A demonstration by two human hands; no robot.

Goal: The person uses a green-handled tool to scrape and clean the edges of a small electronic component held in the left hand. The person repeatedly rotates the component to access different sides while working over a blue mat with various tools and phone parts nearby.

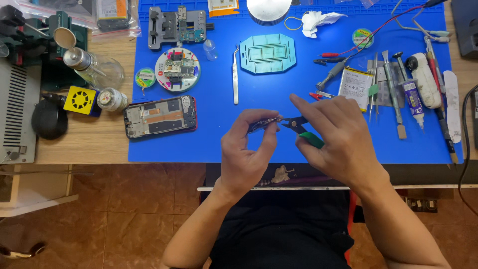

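Above the blue mat (pixel 214 144), our left hand (pixel 246 149) pinches a small metal part (pixel 263 123); our right hand (pixel 338 142) grips green-handled pliers (pixel 303 130) touching it.

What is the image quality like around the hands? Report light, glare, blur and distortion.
Head view: even overhead light, soft shadows under the left hand and right hand; mild glare on the glass bottle; the small part and green-handled pliers are slightly soft; wide-lens bending curves the blue mat at its edges.
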